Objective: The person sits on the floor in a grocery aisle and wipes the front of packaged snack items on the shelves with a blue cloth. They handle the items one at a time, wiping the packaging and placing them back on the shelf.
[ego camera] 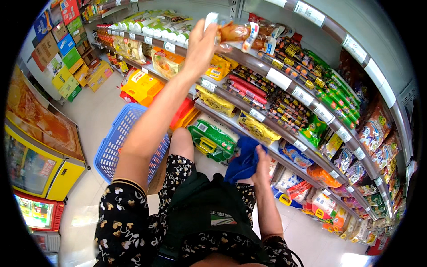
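My left hand (200,45) is raised to an upper shelf and grips the end of a clear plastic food package (235,32) with brown contents and a white-and-blue label. More such packages lie just to its right. In my right hand (262,163), held low before the lower shelves, is a bunched blue cloth (243,160). Packaged sausages in black wrappers (290,55) and green wrappers (337,96) fill the shelf to the right of my left hand. White-and-green rolls of packaged goods (156,28) stand in rows to its left.
A blue plastic basket (115,143) stands on the floor beside my left knee. Green rice-like bags (213,138) lie under the lowest shelf near my knees. Stacked cartons (70,50) are at the upper left, and a yellow chest freezer (66,173) borders the aisle. Price-tagged shelf edges (302,96) curve along the right.
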Action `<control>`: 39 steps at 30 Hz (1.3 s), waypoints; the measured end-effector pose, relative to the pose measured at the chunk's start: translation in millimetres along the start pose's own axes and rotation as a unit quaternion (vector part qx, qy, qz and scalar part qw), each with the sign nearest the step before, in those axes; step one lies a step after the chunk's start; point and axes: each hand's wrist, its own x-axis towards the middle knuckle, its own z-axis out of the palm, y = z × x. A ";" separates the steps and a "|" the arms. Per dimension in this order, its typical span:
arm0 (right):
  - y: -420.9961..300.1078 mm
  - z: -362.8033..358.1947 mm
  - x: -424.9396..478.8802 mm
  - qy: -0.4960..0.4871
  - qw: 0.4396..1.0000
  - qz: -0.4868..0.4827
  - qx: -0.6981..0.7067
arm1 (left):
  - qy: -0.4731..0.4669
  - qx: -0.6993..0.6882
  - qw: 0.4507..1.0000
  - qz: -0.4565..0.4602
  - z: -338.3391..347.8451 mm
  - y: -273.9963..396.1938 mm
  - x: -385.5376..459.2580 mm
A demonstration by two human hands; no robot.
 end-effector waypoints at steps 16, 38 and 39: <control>-34.9 98.6 -52.9 -0.173 0.578 -0.557 -0.571 | 0.135 -0.259 0.922 -0.255 18.4 -59.6 -238.4; -26.7 102.7 -37.8 -0.211 0.555 -0.611 -0.523 | 0.076 -0.252 0.936 -0.232 -20.8 -65.6 -258.5; -26.6 99.1 -30.8 -0.204 0.581 -0.605 -0.505 | 0.068 -0.235 0.942 -0.229 -20.3 -63.7 -257.4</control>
